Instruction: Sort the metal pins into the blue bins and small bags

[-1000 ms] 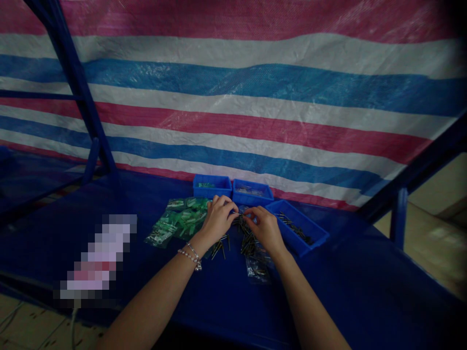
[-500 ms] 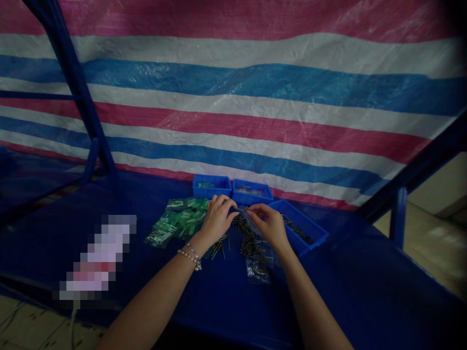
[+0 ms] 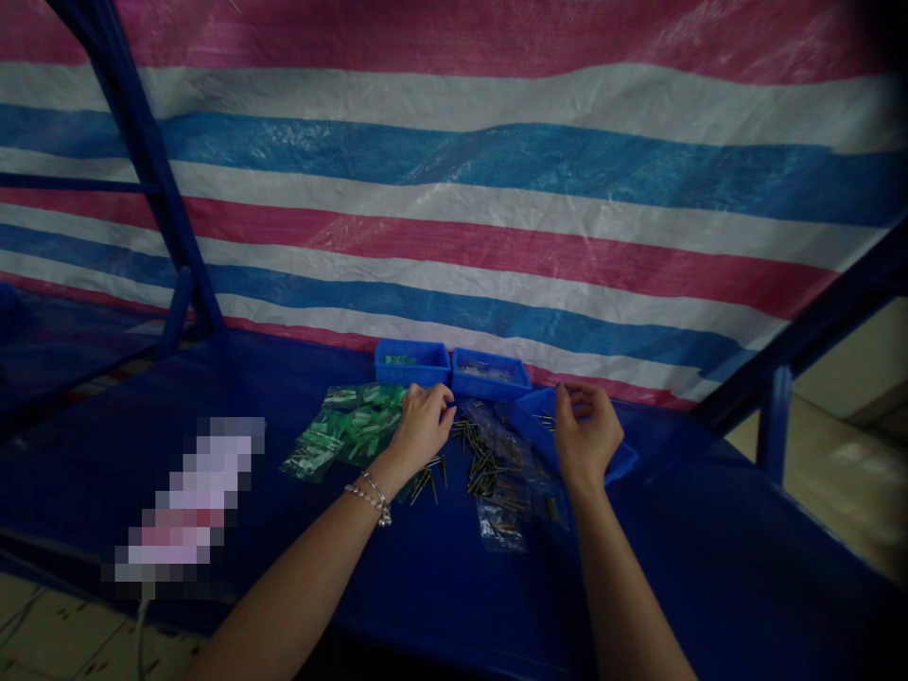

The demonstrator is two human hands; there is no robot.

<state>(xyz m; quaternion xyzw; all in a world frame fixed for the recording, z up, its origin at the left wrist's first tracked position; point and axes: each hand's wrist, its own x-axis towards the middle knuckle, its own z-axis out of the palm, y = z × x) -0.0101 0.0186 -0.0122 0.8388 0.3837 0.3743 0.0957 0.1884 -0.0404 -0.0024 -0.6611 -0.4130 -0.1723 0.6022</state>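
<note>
My left hand (image 3: 424, 423) is closed, its fingers curled beside the green packets; anything in its fingertips is too small or hidden to make out. A bracelet circles that wrist. My right hand (image 3: 588, 435) is over the right blue bin (image 3: 616, 465), its fingers bent and its thumb apart from them, with nothing visible between. Thin dark metal pins (image 3: 550, 422) lie in that bin. Between my hands are a loose pile of similar pins (image 3: 484, 471) and clear plastic bags (image 3: 502, 526), some with pins inside. Green-tinted plastic packets (image 3: 355, 423) lie left of my left hand.
Two small blue bins stand at the back, one with green pieces (image 3: 401, 359), the other with clear pieces (image 3: 482, 369). A blurred-out pale object (image 3: 205, 492) with a cord lies at left. Blue metal posts (image 3: 152, 161) and a striped sheet (image 3: 454, 161) bound the blue table.
My right hand has moved right, away from my left hand and the clear plastic between them, to the right bin. Clear bags now show where it was. My left hand has barely moved.
</note>
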